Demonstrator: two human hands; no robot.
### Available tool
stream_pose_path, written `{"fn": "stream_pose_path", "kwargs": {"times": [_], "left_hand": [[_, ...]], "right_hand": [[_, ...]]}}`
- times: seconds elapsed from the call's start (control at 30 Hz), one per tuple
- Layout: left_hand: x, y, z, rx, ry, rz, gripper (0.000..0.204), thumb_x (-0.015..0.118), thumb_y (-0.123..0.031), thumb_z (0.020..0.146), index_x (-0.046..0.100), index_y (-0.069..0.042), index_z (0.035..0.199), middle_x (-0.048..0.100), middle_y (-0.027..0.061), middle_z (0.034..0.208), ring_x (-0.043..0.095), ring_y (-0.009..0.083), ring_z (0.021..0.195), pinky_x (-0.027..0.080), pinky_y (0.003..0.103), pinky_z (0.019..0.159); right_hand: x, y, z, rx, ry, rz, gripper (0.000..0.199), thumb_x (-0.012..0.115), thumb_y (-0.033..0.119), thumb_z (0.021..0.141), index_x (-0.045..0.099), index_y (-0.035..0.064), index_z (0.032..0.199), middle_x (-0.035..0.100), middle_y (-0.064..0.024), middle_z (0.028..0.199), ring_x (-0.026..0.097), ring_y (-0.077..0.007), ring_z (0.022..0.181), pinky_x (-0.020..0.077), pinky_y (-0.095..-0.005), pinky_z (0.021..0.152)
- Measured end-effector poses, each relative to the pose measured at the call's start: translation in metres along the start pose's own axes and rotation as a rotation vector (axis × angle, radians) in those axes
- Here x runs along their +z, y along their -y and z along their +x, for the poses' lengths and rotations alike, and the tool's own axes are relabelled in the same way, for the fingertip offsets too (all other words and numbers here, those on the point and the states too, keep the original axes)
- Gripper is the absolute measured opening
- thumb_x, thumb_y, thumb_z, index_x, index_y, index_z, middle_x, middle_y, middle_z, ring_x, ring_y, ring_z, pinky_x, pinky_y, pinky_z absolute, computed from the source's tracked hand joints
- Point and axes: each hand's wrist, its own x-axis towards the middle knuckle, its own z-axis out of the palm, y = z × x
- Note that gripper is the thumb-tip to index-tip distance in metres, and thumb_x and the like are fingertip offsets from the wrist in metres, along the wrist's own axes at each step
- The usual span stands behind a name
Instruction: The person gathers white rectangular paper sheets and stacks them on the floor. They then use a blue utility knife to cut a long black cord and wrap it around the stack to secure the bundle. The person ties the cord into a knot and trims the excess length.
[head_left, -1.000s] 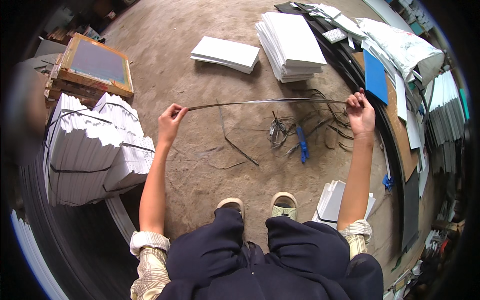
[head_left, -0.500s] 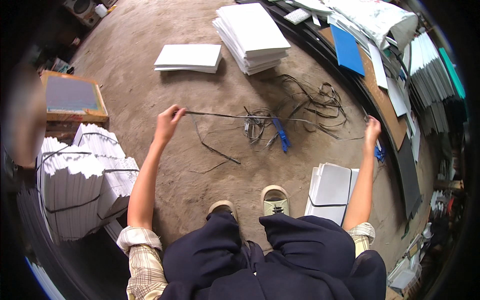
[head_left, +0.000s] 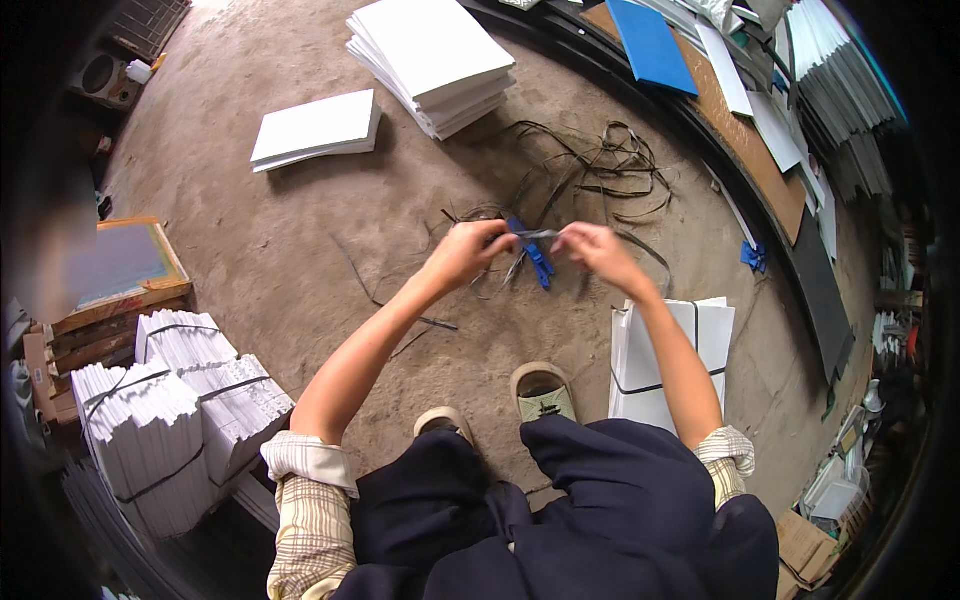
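A thin dark strap [head_left: 541, 234] runs in a short span between my hands, above the brown floor. My left hand [head_left: 470, 254] pinches one part of it, and my right hand [head_left: 602, 260] holds the other part close by, slightly blurred. Below and behind them lies a loose tangle of black strapping [head_left: 640, 170], with a blue strip [head_left: 540, 268] in its nearer part. A strapped bundle of white sheets [head_left: 650, 370] rests on the floor beside my right forearm.
Farther off are a tall stack of white sheets [head_left: 430, 50] and a low stack [head_left: 315, 130]. Strapped white bundles [head_left: 140, 420] stand at left near a wooden-framed panel [head_left: 125, 265]. Black strips [head_left: 690, 130], a blue board [head_left: 652, 45] and a brown board [head_left: 780, 200] lie at right.
Both hands have come inward from wide apart to nearly meeting, so the strap is no longer stretched out between them. The view has shifted slightly.
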Motion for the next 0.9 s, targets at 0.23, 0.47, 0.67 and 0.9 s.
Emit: {"fn": "stream_pose_path", "kwargs": {"times": [0.23, 0.47, 0.67, 0.9], "left_hand": [[-0.004, 0.081, 0.011, -0.131, -0.317, 0.165, 0.021, 0.056, -0.022, 0.084, 0.06, -0.001, 0.085, 0.056, 0.0156, 0.073, 0.053, 0.0258, 0.066, 0.042, 0.034, 0.062], [0.085, 0.061, 0.093, -0.04, -0.44, 0.683, 0.051, 0.068, -0.041, 0.068, 0.053, -0.004, 0.1, 0.047, 0.0122, 0.101, 0.043, 0.0292, 0.096, 0.038, 0.04, 0.077], [0.121, 0.061, 0.116, -0.109, -0.343, 0.799, 0.042, 0.063, -0.039, 0.074, 0.051, -0.005, 0.096, 0.047, 0.0153, 0.108, 0.043, 0.0292, 0.103, 0.037, 0.042, 0.077], [0.067, 0.074, 0.11, -0.305, -0.588, -0.14, 0.024, 0.045, -0.02, 0.09, 0.037, 0.0, 0.099, 0.057, 0.0259, 0.078, 0.056, 0.0426, 0.069, 0.041, 0.047, 0.06]], "right_hand": [[-0.163, -0.104, -0.072, 0.261, -0.789, -0.61, 0.025, 0.048, 0.025, 0.087, 0.062, 0.0049, 0.08, 0.059, -0.0073, 0.065, 0.052, -0.015, 0.057, 0.041, -0.0287, 0.057], [-0.19, -0.14, -0.144, 0.485, -1.005, -0.425, 0.025, 0.048, 0.024, 0.086, 0.061, 0.0047, 0.077, 0.053, -0.0049, 0.056, 0.05, -0.0137, 0.051, 0.0388, -0.0301, 0.05], [-0.154, -0.112, -0.148, 0.43, -0.86, -0.175, 0.024, 0.046, 0.019, 0.087, 0.058, 0.0005, 0.078, 0.055, -0.004, 0.059, 0.051, -0.0124, 0.053, 0.0404, -0.0276, 0.051], [-0.14, -0.076, -0.128, 0.247, -0.869, -0.288, 0.024, 0.046, 0.018, 0.088, 0.059, -0.0001, 0.08, 0.059, -0.0058, 0.066, 0.055, -0.0117, 0.062, 0.0434, -0.026, 0.06]]}}
